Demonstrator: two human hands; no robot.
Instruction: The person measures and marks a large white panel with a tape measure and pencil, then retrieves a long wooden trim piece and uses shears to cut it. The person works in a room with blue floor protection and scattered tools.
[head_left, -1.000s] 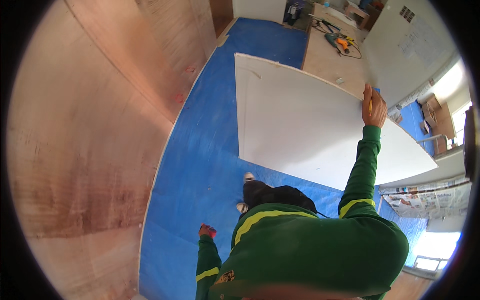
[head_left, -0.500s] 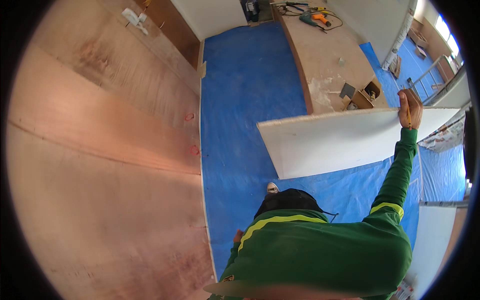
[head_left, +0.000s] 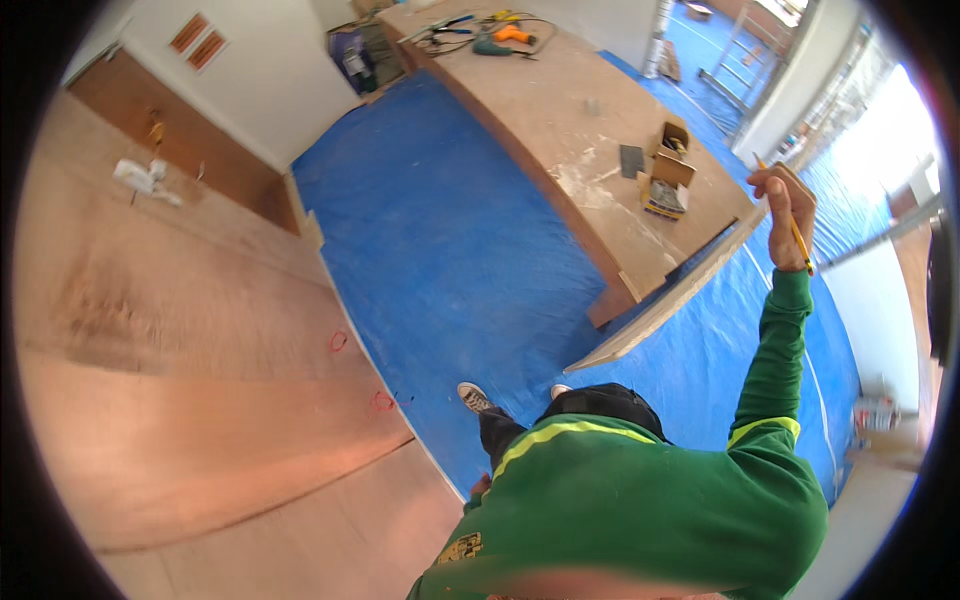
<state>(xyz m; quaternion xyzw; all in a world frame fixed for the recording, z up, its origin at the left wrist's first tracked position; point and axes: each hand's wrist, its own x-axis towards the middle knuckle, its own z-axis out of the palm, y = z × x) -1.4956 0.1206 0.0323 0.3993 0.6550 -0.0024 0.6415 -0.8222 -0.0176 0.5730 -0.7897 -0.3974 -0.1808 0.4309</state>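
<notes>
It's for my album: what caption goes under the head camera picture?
Pencil in right hand beside a board, with blue sheeting on the floor and a drill on the wooden counter.

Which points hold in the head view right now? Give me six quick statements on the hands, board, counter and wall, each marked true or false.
1. The board shows nearly edge-on, by the right hand. True.
2. A teal-and-orange drill lies on the wooden counter. True.
3. The right hand has the drill in its grip. False: a yellow pencil is in that grip.
4. Both hands rest on the counter. False: the left hand is low beside the body, mostly hidden.
5. Two small open cardboard boxes stand on the counter. True.
6. No red markings show. False: two red circles mark the wooden panel.
</notes>
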